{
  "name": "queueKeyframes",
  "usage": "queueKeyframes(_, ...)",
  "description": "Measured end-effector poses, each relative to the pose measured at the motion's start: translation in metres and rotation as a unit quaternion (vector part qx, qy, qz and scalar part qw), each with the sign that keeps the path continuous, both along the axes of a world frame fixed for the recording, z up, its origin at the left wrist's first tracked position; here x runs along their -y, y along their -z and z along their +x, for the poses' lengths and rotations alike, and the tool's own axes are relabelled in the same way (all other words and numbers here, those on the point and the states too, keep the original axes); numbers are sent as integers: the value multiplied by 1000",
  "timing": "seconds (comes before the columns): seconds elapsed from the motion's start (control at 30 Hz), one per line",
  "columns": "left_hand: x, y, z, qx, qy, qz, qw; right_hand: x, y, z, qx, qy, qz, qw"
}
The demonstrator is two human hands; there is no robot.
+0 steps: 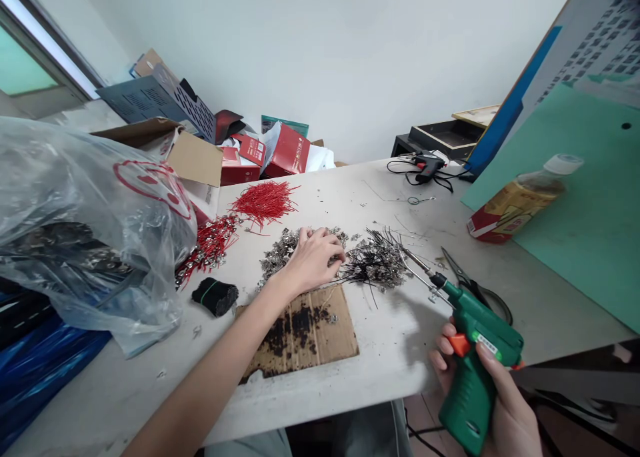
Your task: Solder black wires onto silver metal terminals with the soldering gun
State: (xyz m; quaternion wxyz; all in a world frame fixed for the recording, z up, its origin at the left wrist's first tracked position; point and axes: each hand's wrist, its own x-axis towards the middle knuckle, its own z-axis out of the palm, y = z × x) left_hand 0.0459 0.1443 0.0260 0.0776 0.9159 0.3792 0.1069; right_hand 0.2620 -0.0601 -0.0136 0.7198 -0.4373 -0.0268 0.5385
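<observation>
My right hand is wrapped round the handle of a green soldering gun with an orange trigger. The gun's metal tip points up and left, at the edge of a heap of black wires with metal terminals. Over a pile of small silvery metal parts, my left hand has its fingers curled in. Whatever is between those fingertips is hidden. Just below the left hand lies a scorched piece of cardboard with dark stains and a few bits of metal on it.
Red wires and a black bundle lie left, near a clear plastic bag. Scissors rest behind the soldering gun. A tilted drink bottle leans at right. Boxes and a black corded tool are farther back.
</observation>
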Motion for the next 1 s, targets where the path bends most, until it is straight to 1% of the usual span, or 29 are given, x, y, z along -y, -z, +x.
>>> queueKeyframes(0.13, 1, -5, -9, 3, -9, 5, 1000, 0, -1, -1, 1, 3, -1, 1000)
queueKeyframes(0.2, 1, -4, -10, 7, -15, 9, 1000, 1, -1, -1, 1, 7, -3, 1000)
queueKeyframes(0.33, 2, 2, -1, 13, -27, 20, 999, 1, 0, 0, -1, 7, -5, 1000)
queueKeyframes(0.5, 0, 8, 12, 17, -60, 32, 998, 1, -2, 0, 4, 3, -1, 1000)
queueKeyframes(0.77, -5, 10, 16, -6, -43, 33, 998, 1, -1, -1, 2, 0, 4, 1000)
queueKeyframes(1.0, -4, 2, 3, -17, -31, 49, 998, 1, -1, 0, -4, 9, -4, 1000)
